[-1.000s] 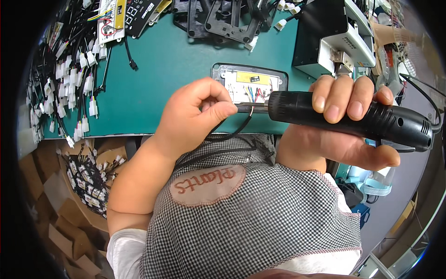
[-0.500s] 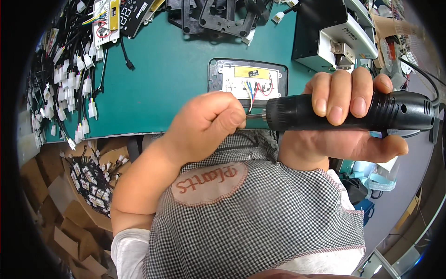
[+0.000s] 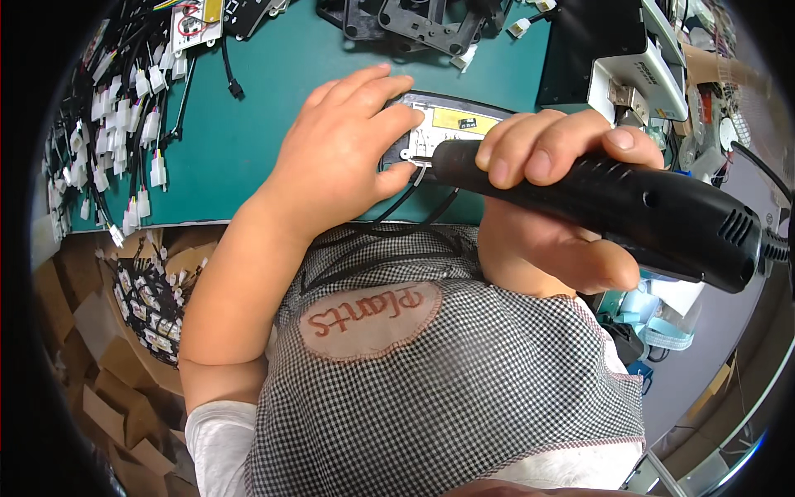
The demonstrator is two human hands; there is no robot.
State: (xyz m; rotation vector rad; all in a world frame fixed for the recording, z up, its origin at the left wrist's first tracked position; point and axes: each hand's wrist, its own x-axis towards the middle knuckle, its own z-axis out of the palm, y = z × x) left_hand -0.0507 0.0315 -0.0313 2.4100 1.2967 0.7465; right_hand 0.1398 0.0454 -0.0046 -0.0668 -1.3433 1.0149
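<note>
A black electric screwdriver [image 3: 646, 199] lies in my right hand [image 3: 555, 190], whose fingers wrap over its body. Its front end slants to the left, and the thin metal bit points at the lower left corner of a white circuit board [image 3: 422, 141]. That board, with a yellow component on it, sits in a black plastic housing [image 3: 464, 104]. My left hand [image 3: 348, 141] is open, fingers spread, index fingertip and thumb at the housing's left side. Part of the board is hidden beneath the screwdriver and my right fingers. Black cables [image 3: 402, 205] hang at the table's front edge.
Bundled black cables with white connectors [image 3: 124, 124] cover the table's left side. Black plastic frames [image 3: 422, 25] lie at the back. A black and white box-shaped device [image 3: 613, 66] stands back right. Below left is a carton [image 3: 178, 265] holding connectors.
My left hand has let go of the screwdriver's bit and spread out at the housing's left side. The screwdriver has shifted left and tilted, its tip now over the board.
</note>
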